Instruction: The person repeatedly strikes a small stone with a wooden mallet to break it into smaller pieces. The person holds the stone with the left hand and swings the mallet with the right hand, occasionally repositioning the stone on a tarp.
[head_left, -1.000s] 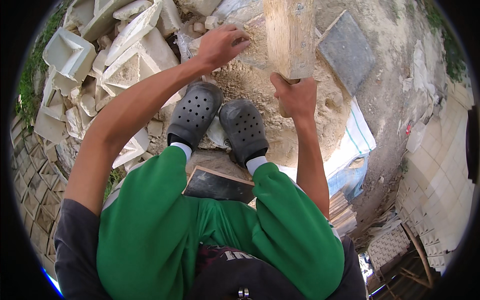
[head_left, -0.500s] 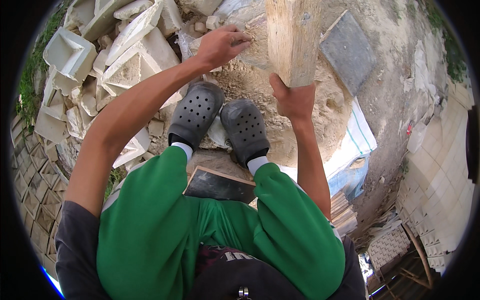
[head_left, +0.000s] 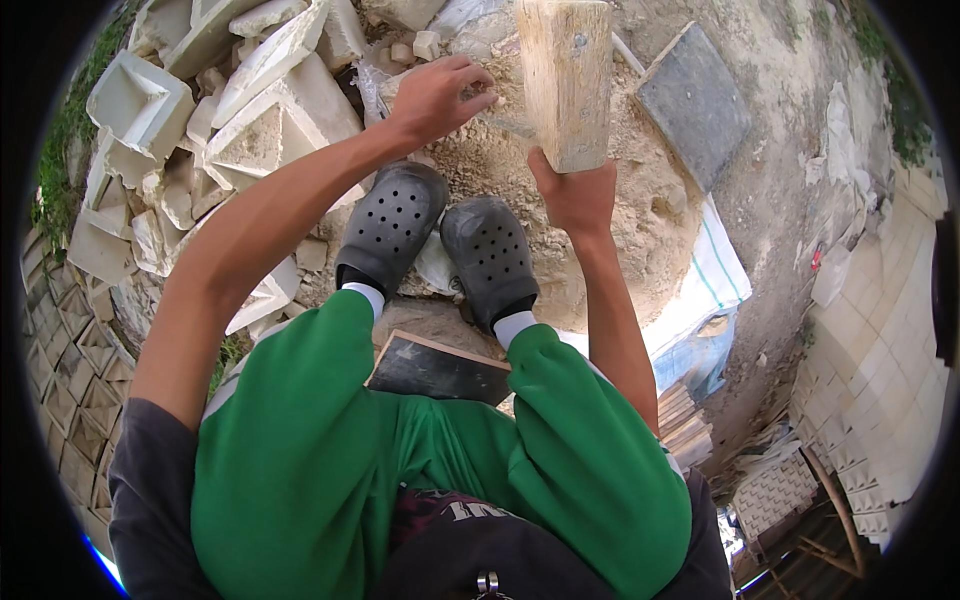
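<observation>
My right hand [head_left: 580,195] is closed around the lower end of a thick, tapered wooden block [head_left: 565,85]. The block stands up from the fist over a heap of pale crumbled rubble [head_left: 640,215]; most of the fingers are hidden behind it. To its left, my left hand [head_left: 440,97] hovers above the near edge of the heap. Its fingers are loosely bent, with a gap between thumb and forefinger, and nothing shows in them. A small pale chunk [head_left: 427,45] lies just beyond that hand.
Broken cream-coloured hollow blocks [head_left: 275,130] are piled at the left. A dark square slab [head_left: 695,105] lies right of the heap, and a white sack [head_left: 715,265] sits below it. Between my legs rests a black-faced board [head_left: 440,368]. My grey clogs [head_left: 395,215] stand at the heap's edge.
The wooden block and my right hand have shifted a little to the left, and the block's top end now shows. My left hand has barely moved; its thumb and forefinger look farther apart.
</observation>
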